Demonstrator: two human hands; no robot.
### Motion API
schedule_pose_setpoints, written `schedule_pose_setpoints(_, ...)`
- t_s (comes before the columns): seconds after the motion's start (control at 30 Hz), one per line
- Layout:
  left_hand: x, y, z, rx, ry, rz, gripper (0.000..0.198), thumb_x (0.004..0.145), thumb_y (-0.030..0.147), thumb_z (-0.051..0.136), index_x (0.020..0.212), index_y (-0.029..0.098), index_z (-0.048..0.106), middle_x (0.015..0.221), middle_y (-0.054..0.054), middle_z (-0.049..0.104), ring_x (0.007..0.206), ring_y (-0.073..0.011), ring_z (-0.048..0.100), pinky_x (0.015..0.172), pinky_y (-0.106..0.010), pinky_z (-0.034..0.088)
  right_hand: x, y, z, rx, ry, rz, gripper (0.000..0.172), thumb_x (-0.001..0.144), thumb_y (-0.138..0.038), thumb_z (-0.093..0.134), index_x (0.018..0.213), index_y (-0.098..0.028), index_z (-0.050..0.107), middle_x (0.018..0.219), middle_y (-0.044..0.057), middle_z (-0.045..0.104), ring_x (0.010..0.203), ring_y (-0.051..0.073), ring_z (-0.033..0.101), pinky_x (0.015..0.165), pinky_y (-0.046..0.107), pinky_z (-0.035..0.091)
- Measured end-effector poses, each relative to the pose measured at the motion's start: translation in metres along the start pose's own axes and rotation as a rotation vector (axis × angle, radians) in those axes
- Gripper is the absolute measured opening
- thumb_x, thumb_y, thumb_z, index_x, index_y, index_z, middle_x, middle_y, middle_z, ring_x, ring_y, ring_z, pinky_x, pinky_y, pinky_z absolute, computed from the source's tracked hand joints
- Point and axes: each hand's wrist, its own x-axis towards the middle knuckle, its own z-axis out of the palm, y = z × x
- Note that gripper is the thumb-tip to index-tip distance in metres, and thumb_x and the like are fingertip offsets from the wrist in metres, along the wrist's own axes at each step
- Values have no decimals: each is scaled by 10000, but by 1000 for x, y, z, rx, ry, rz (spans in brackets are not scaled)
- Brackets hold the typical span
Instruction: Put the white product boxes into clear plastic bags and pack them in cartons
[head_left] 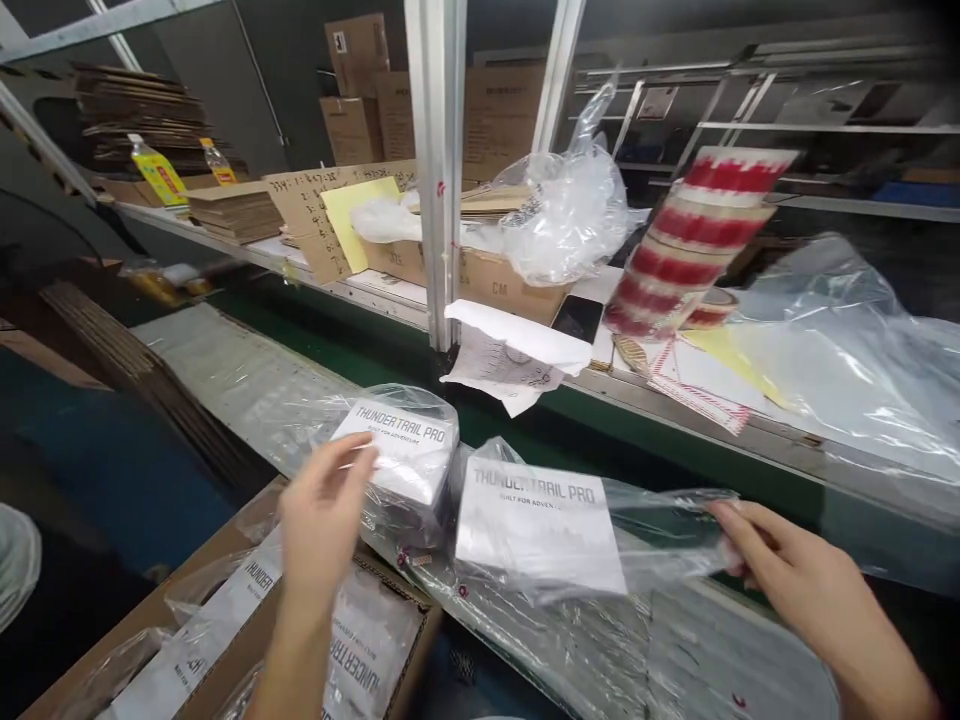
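Note:
Two white boxes printed "THUNDERTRAIL PRO" sit side by side in clear plastic bags on the plastic-covered bench. My right hand (787, 565) pinches the loose end of the clear plastic bag (667, 530) around the right-hand box (536, 525), stretching it out to the right. Over at the left-hand box (405, 455), my left hand (322, 510) has its fingers and thumb apart at the box's near left side. Whether those fingertips touch its bag, I cannot tell. Below my left arm, an open carton (420, 630) holds several bagged boxes of the same print.
A shelf behind the bench carries a tilted stack of red-and-white tape rolls (694, 245), a black phone (577, 318), crumpled clear plastic (566, 205) and cardboard. A metal post (436, 180) rises at its front edge, with a paper sheet (514, 355) hanging beside it. Flattened cardboard (157, 380) leans at left.

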Motion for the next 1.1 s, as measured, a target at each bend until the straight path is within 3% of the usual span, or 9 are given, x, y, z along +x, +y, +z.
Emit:
schedule_pose_setpoints(0.17, -14, -54, -44, 302, 90, -134, 773, 795, 681, 629, 1378, 181, 535, 1419, -194, 513, 1247, -387, 561, 1054, -572, 475, 4, -8, 1, 255, -47, 79, 612, 640, -781, 594, 987, -291, 711, 873, 118, 751, 772, 355, 709, 674, 489, 606)
schedule_pose_setpoints(0.4, -108, -65, 27, 154, -295, 208, 653, 910, 560, 584, 1500, 371, 377, 1526, -101, 445, 1390, -333, 462, 1094, -480, 470, -15, -13, 20, 272, 80, -123, 801, 727, -852, 567, 1281, -277, 621, 1359, 161, 608, 1259, 375, 585, 1071, 507, 486)
schedule_pose_setpoints(0.5, -113, -82, 50, 79, -517, 195, 1000, 776, 684, 683, 1580, 310, 221, 1624, -159, 295, 1448, -395, 371, 1107, -539, 441, -35, -4, 24, 210, -72, -467, 1125, 660, -976, 460, 1545, -289, 358, 1642, 135, 250, 1491, 388, 291, 1190, 524, 343)
schedule_pose_setpoints(0.6, -92, -85, 70, 113, -455, 180, 651, 856, 519, 687, 1429, 279, 492, 1541, -136, 443, 1397, -345, 456, 1088, -487, 455, -60, -23, 34, -19, -297, -745, 1330, 588, -972, 505, 1627, -289, 34, 1686, 132, 18, 1534, 412, 103, 1213, 562, 270)
schedule_pose_setpoints(0.67, -80, -73, 80, 71, -296, 175, 250, 918, 409, 633, 1103, 249, 684, 1344, -91, 616, 1253, -270, 586, 1017, -389, 494, -66, -48, 49, -211, -300, -911, 1415, 596, -903, 627, 1621, -215, -65, 1672, 195, -44, 1530, 447, 53, 1209, 619, 222)
schedule_pose_setpoints(0.77, -81, -45, 89, -25, -62, 280, 124, 925, 293, 645, 835, 213, 673, 1047, -37, 703, 1027, -172, 665, 926, -275, 502, -51, -83, 81, -337, -194, -1079, 1470, 607, -838, 714, 1604, -86, -62, 1621, 317, 85, 1496, 475, 166, 1173, 648, 251)
schedule_pose_setpoints(0.83, -96, -27, 92, -60, -9, 321, 90, 952, 236, 609, 902, 220, 683, 994, -15, 712, 983, -135, 665, 924, -241, 493, -33, -96, 103, -332, -160, -1086, 1298, 685, -834, 665, 1567, -20, 170, 1475, 338, 376, 1345, 449, 420, 1063, 590, 399)
schedule_pose_setpoints(0.93, -136, -16, 87, -102, 1, 121, 195, 993, 289, 546, 1164, 257, 636, 1175, -31, 689, 1124, -145, 626, 1002, -264, 470, -15, -99, 122, -383, -249, -1179, 564, 974, -628, 462, 1095, -106, 640, 948, 173, 667, 891, 296, 621, 817, 417, 467)
schedule_pose_setpoints(1.1, -232, -42, 47, -152, 132, -367, 439, 960, 514, 547, 1315, 257, 530, 1399, -96, 573, 1324, -232, 514, 1151, -410, 383, -12, -85, 103, -189, -487, -1423, 546, 1068, -468, 279, 637, -214, 500, 540, 43, 521, 512, 157, 514, 565, 313, 334)
